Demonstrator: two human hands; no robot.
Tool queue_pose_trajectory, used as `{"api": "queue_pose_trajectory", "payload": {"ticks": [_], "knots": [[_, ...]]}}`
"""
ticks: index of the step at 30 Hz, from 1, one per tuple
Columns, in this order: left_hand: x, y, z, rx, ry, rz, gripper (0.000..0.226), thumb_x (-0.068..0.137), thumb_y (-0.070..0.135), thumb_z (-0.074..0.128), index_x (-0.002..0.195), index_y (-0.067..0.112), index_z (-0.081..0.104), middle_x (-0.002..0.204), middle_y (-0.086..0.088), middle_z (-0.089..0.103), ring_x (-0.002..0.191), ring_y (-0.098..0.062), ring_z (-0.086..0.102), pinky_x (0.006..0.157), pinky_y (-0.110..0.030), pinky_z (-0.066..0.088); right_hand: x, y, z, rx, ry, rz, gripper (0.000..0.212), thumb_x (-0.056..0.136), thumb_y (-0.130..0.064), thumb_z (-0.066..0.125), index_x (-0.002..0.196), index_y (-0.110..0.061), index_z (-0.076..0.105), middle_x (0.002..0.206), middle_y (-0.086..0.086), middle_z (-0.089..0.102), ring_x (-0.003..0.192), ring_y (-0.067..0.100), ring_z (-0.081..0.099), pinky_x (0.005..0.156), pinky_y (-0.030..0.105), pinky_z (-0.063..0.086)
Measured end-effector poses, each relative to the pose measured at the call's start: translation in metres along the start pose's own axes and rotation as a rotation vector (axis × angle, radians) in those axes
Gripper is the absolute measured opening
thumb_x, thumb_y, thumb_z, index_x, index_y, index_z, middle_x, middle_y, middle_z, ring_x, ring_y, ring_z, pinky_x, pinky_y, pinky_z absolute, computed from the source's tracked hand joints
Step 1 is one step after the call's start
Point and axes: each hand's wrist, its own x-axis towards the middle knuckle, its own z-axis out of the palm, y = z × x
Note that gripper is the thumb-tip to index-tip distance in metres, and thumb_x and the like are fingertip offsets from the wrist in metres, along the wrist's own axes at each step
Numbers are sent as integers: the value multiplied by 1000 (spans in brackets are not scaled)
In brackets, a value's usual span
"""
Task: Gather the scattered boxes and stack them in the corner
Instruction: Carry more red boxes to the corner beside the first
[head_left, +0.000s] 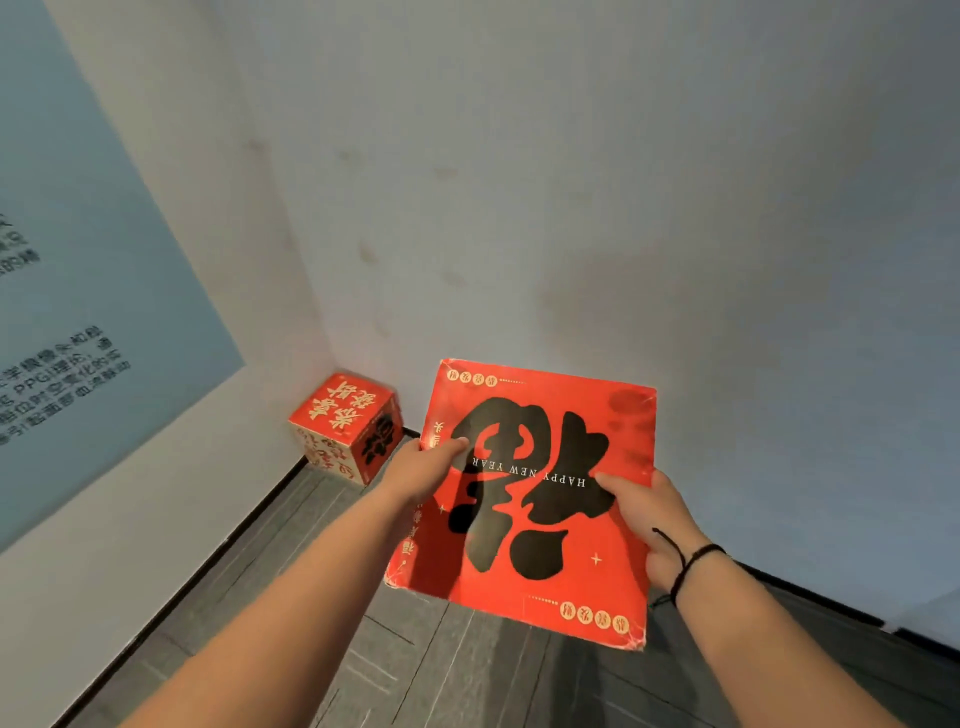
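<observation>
- Here, the large red box (540, 499) was a flat-faced square of card, glossy, its corners scuffed pale; a big black brushed character covered the top, crossed by the small white words "HAPPY NEW YEAR", with gold round seals at two corners.
- The left hand (421, 470) held the box's left edge, thumb lying on the top face, fingers hidden beneath; the right hand (649, 519) held the right edge the same way, thumb on top; both grips were closed on the box, which was up in the air above the floor (467, 670).
- A black cord (685, 566) circled the right wrist.
- The small red box (345, 426), a cube with gold and black lettering, sat on the floor in the corner, against both walls.
- The floor was grey wood-grain planks; the wall (571, 208) was matt white with faint smudges; a pale blue panel (78, 260) with dark print lay on the left wall.
</observation>
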Motion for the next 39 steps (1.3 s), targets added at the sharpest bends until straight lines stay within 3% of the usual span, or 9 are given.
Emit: {"api": "queue_pose_trajectory", "payload": {"ticks": [8,13,19,21,23,28,34,37,39], "knots": [[74,-24,-122,-7,62,-12,84,90,50,72,157,13,36,152,-3,48,136,-30,49,107,-40,41,12,-5,146,-20,-59,28,19,91,-16,72,109,-14,72,98,20,78,85,43,75,80,58,60],[116,-25,-159,-18,105,-66,39,95,41,70,121,21,49,107,9,57,107,-22,54,92,-35,41,45,-9,197,-46,-57,63,9,88,-8,70,93,-11,76,95,26,77,82,42,74,77,55,60],[180,-10,-181,21,171,-119,68,67,57,71,123,20,63,118,1,70,104,-18,65,87,-36,50,115,-6,254,-56,-60,96,15,86,-11,72,101,-10,76,93,21,78,87,45,75,78,58,60],[211,-4,-188,19,181,-135,65,71,55,73,123,17,65,118,-1,71,99,-17,66,74,-31,47,144,-5,274,-34,-77,131,10,90,-13,71,99,-12,75,89,20,78,79,41,75,71,49,60],[247,2,-194,33,191,-156,62,79,53,74,126,14,63,114,-1,69,95,-18,64,70,-30,44,178,-4,292,-17,-100,170,13,90,-17,72,101,-14,76,91,21,78,81,44,75,74,56,60],[342,16,-200,100,196,-229,100,60,71,68,137,9,54,133,-11,65,116,-30,63,87,-36,47,260,-4,335,-20,-64,236,20,87,-32,72,100,-16,76,93,25,77,84,49,74,79,66,57],[431,35,-210,148,164,-274,67,88,53,70,134,9,48,112,-6,64,75,-9,54,60,-26,38,337,-11,375,-65,-25,262,40,84,-46,73,112,-19,71,101,13,76,92,37,73,84,52,60],[475,35,-215,158,133,-271,67,85,54,72,133,12,51,98,0,69,77,-16,67,64,-28,51,368,-9,393,-73,-29,257,31,84,-42,73,101,-16,70,91,11,72,79,27,66,75,41,54],[512,22,-219,197,116,-303,84,67,68,71,130,14,59,103,-5,75,88,-25,74,74,-35,57,389,-4,407,-75,-23,276,22,93,-38,70,103,-19,73,95,11,77,84,29,72,84,47,59]]}}
